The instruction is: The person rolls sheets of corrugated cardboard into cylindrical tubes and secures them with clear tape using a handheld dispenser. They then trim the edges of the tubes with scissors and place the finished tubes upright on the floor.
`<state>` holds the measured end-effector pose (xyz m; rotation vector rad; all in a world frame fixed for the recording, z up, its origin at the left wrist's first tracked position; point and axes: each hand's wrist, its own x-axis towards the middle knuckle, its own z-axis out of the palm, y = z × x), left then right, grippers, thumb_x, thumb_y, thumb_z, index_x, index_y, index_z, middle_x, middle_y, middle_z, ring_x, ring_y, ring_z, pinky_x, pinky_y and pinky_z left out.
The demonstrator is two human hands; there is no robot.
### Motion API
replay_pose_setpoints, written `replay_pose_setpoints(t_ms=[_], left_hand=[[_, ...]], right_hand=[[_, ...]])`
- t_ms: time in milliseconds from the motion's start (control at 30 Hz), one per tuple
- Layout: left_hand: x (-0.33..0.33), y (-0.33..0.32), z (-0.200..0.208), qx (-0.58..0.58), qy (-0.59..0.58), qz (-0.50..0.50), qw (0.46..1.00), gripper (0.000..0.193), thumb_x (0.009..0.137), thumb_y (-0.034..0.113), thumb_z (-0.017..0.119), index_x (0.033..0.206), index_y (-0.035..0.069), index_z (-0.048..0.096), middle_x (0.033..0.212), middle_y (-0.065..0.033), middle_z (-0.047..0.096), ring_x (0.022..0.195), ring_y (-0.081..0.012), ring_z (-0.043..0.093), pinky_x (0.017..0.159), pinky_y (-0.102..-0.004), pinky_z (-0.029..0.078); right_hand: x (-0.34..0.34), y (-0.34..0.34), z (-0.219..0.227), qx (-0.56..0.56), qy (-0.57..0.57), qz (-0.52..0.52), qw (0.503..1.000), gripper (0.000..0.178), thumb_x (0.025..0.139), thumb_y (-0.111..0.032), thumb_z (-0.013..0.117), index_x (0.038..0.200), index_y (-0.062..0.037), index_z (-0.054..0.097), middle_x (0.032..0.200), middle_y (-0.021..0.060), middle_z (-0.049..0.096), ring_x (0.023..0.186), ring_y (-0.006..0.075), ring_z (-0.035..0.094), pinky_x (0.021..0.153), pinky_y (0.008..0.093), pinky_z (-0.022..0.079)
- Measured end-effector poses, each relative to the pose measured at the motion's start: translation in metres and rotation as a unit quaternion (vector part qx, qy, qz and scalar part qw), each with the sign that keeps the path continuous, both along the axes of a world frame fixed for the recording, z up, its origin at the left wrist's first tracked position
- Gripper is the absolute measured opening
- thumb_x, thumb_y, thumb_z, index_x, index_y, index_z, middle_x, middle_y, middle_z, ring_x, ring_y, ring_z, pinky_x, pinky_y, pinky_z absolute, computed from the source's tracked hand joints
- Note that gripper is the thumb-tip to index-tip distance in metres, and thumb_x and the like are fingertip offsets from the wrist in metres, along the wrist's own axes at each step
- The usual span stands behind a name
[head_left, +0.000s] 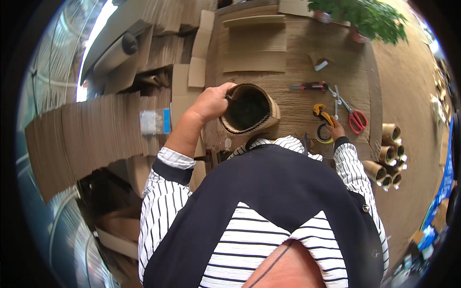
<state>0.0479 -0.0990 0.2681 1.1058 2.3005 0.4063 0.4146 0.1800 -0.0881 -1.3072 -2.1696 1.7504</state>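
My left hand grips the rim of a rounded, open-topped corrugated cardboard container, its thumb and fingers closed over the edge. The container's mouth faces up and its inside is dark. On the right, my right hand is closed on a yellow and black tape dispenser, with a dark tape roll beside the fingers. Just past that hand lie red-handled scissors, partly spread. A red and black utility knife rests farther up the table.
A corrugated cardboard sheet lies on the far side of the cardboard-topped table. Potted plants stand at its far right corner. Stacked flat cardboard fills the left. Several cardboard tubes lie at the right.
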Motion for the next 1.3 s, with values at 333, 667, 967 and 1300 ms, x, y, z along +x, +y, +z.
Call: replay_pose_setpoints(t_ms=[333, 667, 967, 1300], left_hand=[[0.019, 0.003, 0.003, 0.095, 0.045, -0.006, 0.994, 0.045, 0.084, -0.001, 0.054, 0.128, 0.009, 0.061, 0.121, -0.0197, 0.066, 0.11, -0.0384, 0.063, 0.096, -0.0429, 0.052], [0.008, -0.005, -0.003, 0.078, 0.115, -0.003, 0.99, 0.036, 0.084, -0.004, 0.055, 0.115, 0.008, 0.067, 0.103, -0.0162, 0.071, 0.096, -0.0343, 0.07, 0.084, -0.0383, 0.055], [0.011, 0.0, 0.004, 0.115, -0.008, 0.071, 0.991, 0.047, 0.085, 0.005, 0.064, 0.132, 0.009, 0.058, 0.119, -0.0156, 0.068, 0.112, -0.0295, 0.065, 0.096, -0.0379, 0.05], [0.005, 0.012, 0.01, -0.016, 0.002, 0.017, 1.0, 0.048, 0.079, 0.004, 0.062, 0.127, 0.009, 0.063, 0.123, -0.0167, 0.066, 0.114, -0.0331, 0.063, 0.099, -0.0377, 0.049]], right_hand=[[0.011, 0.022, 0.052, 0.376, -0.103, 0.035, 0.92, 0.048, 0.08, -0.016, 0.072, 0.126, -0.017, 0.063, 0.114, 0.0174, 0.061, 0.108, 0.0376, 0.058, 0.094, 0.0475, 0.048], [0.053, 0.089, 0.061, 0.344, -0.336, 0.029, 0.876, 0.063, 0.079, -0.022, 0.077, 0.137, -0.0189, 0.053, 0.126, 0.01, 0.056, 0.117, 0.0316, 0.055, 0.098, 0.044, 0.048], [0.056, 0.105, 0.031, 0.306, -0.356, 0.143, 0.871, 0.067, 0.084, -0.022, 0.071, 0.143, -0.0178, 0.041, 0.119, 0.0143, 0.064, 0.109, 0.0343, 0.064, 0.089, 0.0457, 0.053], [0.064, 0.097, 0.058, -0.182, -0.117, -0.036, 0.976, 0.074, 0.073, -0.004, 0.067, 0.144, -0.006, 0.047, 0.095, 0.0095, 0.065, 0.062, 0.016, 0.062, 0.054, 0.0274, 0.051]])
